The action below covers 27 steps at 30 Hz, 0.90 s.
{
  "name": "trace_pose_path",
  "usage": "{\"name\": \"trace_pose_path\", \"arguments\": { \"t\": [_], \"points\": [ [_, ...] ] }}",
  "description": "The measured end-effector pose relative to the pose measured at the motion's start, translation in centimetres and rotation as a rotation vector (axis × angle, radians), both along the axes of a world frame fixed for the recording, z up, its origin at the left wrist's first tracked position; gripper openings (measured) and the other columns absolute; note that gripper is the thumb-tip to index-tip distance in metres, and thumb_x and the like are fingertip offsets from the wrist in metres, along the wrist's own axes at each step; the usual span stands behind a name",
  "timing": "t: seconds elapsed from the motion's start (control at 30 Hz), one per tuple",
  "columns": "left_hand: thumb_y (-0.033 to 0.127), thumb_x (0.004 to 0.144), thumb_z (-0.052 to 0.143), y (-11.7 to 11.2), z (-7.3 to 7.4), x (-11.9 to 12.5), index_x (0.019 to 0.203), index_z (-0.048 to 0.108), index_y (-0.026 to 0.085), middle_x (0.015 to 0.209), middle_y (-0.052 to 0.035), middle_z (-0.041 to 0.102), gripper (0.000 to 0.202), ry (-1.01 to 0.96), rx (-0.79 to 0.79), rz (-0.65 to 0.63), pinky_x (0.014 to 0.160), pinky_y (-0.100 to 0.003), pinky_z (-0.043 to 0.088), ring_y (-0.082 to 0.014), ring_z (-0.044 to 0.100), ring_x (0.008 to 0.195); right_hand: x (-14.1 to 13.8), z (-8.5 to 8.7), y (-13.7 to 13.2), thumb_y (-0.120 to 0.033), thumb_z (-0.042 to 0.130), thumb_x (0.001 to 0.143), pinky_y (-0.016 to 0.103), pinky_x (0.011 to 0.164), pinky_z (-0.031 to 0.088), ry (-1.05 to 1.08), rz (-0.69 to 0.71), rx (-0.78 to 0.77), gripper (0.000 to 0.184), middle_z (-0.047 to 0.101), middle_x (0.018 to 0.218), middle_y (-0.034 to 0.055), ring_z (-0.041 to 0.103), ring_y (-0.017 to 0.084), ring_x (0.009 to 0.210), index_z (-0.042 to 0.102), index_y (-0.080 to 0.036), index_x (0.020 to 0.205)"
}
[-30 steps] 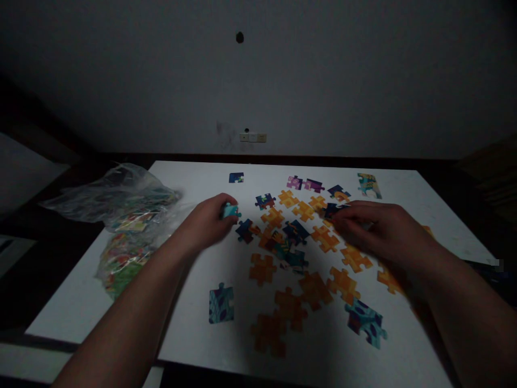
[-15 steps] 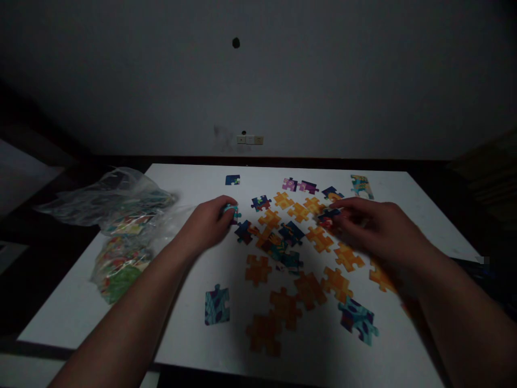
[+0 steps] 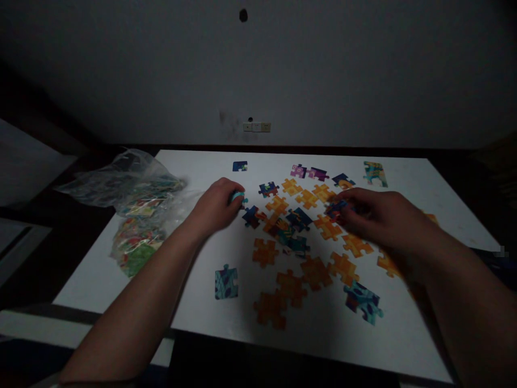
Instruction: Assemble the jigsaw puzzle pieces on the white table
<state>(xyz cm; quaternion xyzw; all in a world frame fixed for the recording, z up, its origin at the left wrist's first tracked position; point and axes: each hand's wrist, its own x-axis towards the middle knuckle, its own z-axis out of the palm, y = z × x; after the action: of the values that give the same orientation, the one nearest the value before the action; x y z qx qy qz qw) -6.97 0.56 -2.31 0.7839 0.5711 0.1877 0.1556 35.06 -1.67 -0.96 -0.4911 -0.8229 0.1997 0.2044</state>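
Jigsaw pieces lie scattered over a white table (image 3: 194, 167); many show an orange back (image 3: 264, 252), others a printed face. My left hand (image 3: 216, 207) is curled round a teal puzzle piece (image 3: 238, 196) at the left edge of the spread. My right hand (image 3: 374, 215) rests over the right side of the spread, its fingertips pinching a dark blue piece (image 3: 337, 206). A teal and purple piece (image 3: 226, 282) lies alone near the front edge.
Clear plastic bags of more puzzle pieces (image 3: 137, 210) sit on the table's left side. A dark blue piece (image 3: 239, 166) and a teal piece (image 3: 375, 173) lie near the far edge. Behind is a wall with sockets (image 3: 256, 127). The room is dim.
The view has shifted, so the table sits a little higher in frame. My right hand has drawn the dark blue piece slightly toward me; the left hand keeps its teal piece.
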Motion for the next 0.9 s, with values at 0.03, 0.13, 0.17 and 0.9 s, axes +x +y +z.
{"name": "trace_pose_path", "arguments": {
  "t": [0.03, 0.13, 0.17, 0.9],
  "points": [
    [0.039, 0.106, 0.060, 0.1, 0.0, 0.0, 0.124, 0.080, 0.022, 0.128, -0.0147, 0.078, 0.032, 0.002, 0.007, -0.007, 0.113, -0.050, 0.057, -0.0320, 0.072, 0.122, -0.1, 0.2, 0.0, -0.042, 0.072, 0.101, 0.037, 0.057, 0.052, -0.038, -0.015, -0.045, 0.026, 0.082, 0.082, 0.0046, 0.075, 0.024, 0.064, 0.082, -0.027, 0.120],
    [0.043, 0.104, 0.060, 0.2, 0.1, -0.1, 0.124, 0.081, 0.021, 0.127, -0.0154, 0.078, 0.036, 0.006, 0.016, -0.004, 0.114, -0.051, 0.057, -0.0339, 0.073, 0.122, -0.8, 0.8, -0.2, -0.043, 0.070, 0.099, 0.037, 0.065, 0.053, -0.130, -0.036, -0.070, 0.031, 0.083, 0.089, 0.0064, 0.075, 0.024, 0.072, 0.081, -0.024, 0.121],
    [0.045, 0.104, 0.060, 0.2, 0.2, -0.1, 0.124, 0.081, 0.021, 0.128, -0.0156, 0.078, 0.038, 0.011, 0.015, -0.001, 0.115, -0.051, 0.056, -0.0345, 0.073, 0.122, -1.1, 1.0, -0.3, -0.041, 0.070, 0.098, 0.037, 0.068, 0.053, -0.154, -0.034, -0.056, 0.032, 0.084, 0.093, 0.0066, 0.075, 0.024, 0.076, 0.081, -0.024, 0.123],
    [0.053, 0.098, 0.070, 1.5, -0.9, -1.9, 0.114, 0.078, 0.044, 0.121, 0.0149, 0.076, 0.020, -0.056, -0.065, 0.070, 0.119, -0.059, 0.053, -0.0278, 0.070, 0.114, -4.6, 1.4, -0.8, -0.022, 0.062, 0.104, 0.039, 0.078, 0.047, -0.374, -0.014, -0.038, 0.022, 0.081, 0.122, 0.0155, 0.073, 0.028, 0.099, 0.073, -0.018, 0.122]
  ]
}}
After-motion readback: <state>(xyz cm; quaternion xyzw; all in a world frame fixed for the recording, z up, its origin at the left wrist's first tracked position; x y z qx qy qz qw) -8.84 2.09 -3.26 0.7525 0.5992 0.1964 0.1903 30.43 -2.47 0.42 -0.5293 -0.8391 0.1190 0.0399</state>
